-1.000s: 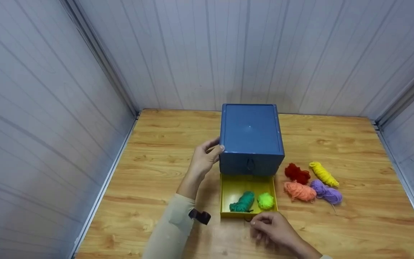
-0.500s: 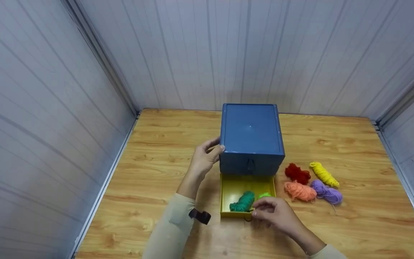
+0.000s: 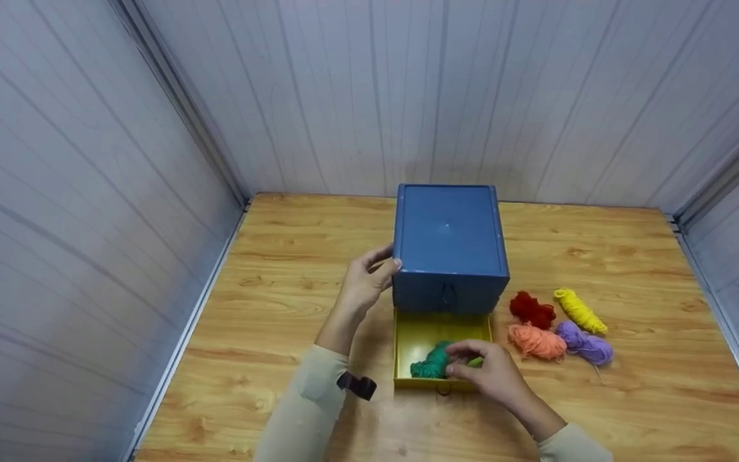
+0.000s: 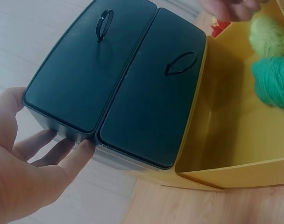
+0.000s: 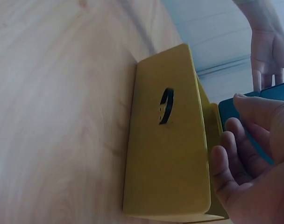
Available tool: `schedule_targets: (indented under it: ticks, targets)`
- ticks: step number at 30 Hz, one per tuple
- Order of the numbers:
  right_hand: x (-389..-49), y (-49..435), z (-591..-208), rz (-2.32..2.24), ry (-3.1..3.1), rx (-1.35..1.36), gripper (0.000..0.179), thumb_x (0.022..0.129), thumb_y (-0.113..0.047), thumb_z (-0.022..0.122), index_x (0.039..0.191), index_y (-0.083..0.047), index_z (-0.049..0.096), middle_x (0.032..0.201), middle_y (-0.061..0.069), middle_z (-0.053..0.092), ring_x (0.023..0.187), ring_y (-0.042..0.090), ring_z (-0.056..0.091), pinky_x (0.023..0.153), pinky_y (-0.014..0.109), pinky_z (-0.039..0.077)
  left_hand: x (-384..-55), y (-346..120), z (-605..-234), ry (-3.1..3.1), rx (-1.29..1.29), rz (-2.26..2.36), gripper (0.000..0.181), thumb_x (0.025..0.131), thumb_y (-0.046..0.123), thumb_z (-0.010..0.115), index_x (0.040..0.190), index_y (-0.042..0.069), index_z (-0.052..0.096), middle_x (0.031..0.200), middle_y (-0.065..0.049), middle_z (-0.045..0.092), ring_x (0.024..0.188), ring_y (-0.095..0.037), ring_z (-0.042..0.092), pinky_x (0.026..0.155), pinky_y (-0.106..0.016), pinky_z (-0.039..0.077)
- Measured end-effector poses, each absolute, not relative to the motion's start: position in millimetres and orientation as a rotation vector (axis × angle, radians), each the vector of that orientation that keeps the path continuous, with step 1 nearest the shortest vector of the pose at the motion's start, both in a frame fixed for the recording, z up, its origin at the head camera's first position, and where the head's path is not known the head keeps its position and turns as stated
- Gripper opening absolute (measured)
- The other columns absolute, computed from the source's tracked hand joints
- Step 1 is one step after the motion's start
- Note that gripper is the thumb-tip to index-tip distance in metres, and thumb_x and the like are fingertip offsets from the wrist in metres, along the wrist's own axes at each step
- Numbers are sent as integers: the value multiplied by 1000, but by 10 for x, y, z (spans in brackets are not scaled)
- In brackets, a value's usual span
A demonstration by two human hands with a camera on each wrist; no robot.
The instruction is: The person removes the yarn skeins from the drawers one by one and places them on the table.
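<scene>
My left hand (image 3: 363, 282) rests on the left side of a small blue drawer cabinet (image 3: 450, 228), thumb at its front corner. In the left wrist view its fingers touch the cabinet's side beside two dark drawer fronts (image 4: 142, 93) with black loop pulls. The yellow bottom drawer (image 3: 443, 327) is pulled out. Inside lie a green yarn skein (image 3: 430, 362) and a lime yarn ball (image 4: 269, 37), partly covered by my right hand in the head view. My right hand (image 3: 488, 369) is over the drawer's front, fingers loosely bent with nothing between them, fingertips close to the green skein.
Right of the drawer, dark red (image 3: 532, 310), salmon (image 3: 536, 341), purple (image 3: 584, 343) and yellow (image 3: 580, 311) yarn skeins lie on the wooden table (image 3: 292, 256). Pale panel walls (image 3: 356, 96) enclose the table at the back and sides. The drawer's front carries a black loop pull (image 5: 167, 106).
My right hand has moved from the drawer's pull up and over its front edge, now covering much of the lime ball. My left hand has stayed on the cabinet.
</scene>
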State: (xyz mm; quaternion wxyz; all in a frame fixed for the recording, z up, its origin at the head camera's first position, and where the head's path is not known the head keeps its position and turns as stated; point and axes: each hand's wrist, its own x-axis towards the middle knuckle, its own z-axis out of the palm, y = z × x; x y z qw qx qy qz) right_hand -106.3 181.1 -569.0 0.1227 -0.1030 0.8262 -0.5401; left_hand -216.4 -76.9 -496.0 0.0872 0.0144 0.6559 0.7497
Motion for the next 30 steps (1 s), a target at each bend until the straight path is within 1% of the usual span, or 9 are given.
schedule_targets:
  ticks: [5,7,11,14,19,23,27,30]
  targets:
    - [-1164,1804,-5717,-1527,2475,-307,30,87,-17,83,114,-7,76,110,7,77,100,25,68,88,39,57,-2160,-779,-4963,1960,57,2227,50,99,14,67,146,3,56,147,-16,57,133,-30,58,108,-44,51]
    - [-1195,1795,-5721,-1502,2498,-296,31,86,-18,83,115,-8,76,112,7,76,105,28,68,89,39,57,-2157,-780,-4964,1957,68,2230,50,99,14,66,147,3,55,148,-16,56,132,-30,58,108,-45,51]
    - [-1241,1772,-5718,-1462,2505,-289,32,85,-16,84,116,-9,76,116,10,74,111,34,67,87,36,58,-2154,-776,-4957,1951,60,2232,50,99,14,67,147,3,55,147,-16,57,133,-30,58,109,-44,50]
    - [-1272,1754,-5719,-1449,2487,-311,35,85,-12,83,118,-7,74,120,13,72,112,37,66,87,40,60,-2152,-772,-4956,1958,53,2225,51,99,14,68,147,4,55,147,-16,57,133,-30,57,109,-44,51]
    - [-1329,1728,-5756,-1401,2481,-388,38,84,-6,81,121,-4,72,122,15,71,110,37,66,92,51,58,-2148,-769,-4960,1961,54,2221,52,99,15,67,148,2,54,148,-17,56,134,-31,57,110,-45,50]
    - [-1367,1698,-5795,-1347,2497,-455,41,81,2,80,121,-3,73,120,15,72,108,36,66,94,55,57,-2148,-768,-4964,1958,57,2225,52,99,14,67,148,1,53,148,-18,55,134,-31,56,110,-47,49]
    - [-1394,1646,-5808,-1256,2527,-467,42,76,7,78,116,-6,75,118,10,73,103,29,63,93,54,56,-2151,-770,-4963,1953,64,2233,51,99,12,67,148,2,53,148,-18,56,133,-31,57,109,-45,50]
    - [-1413,1611,-5809,-1189,2529,-459,41,75,7,77,113,-8,77,116,7,73,99,26,60,89,49,56,-2152,-768,-4962,1952,62,2240,51,98,12,67,147,2,54,147,-18,57,132,-31,58,109,-45,50]
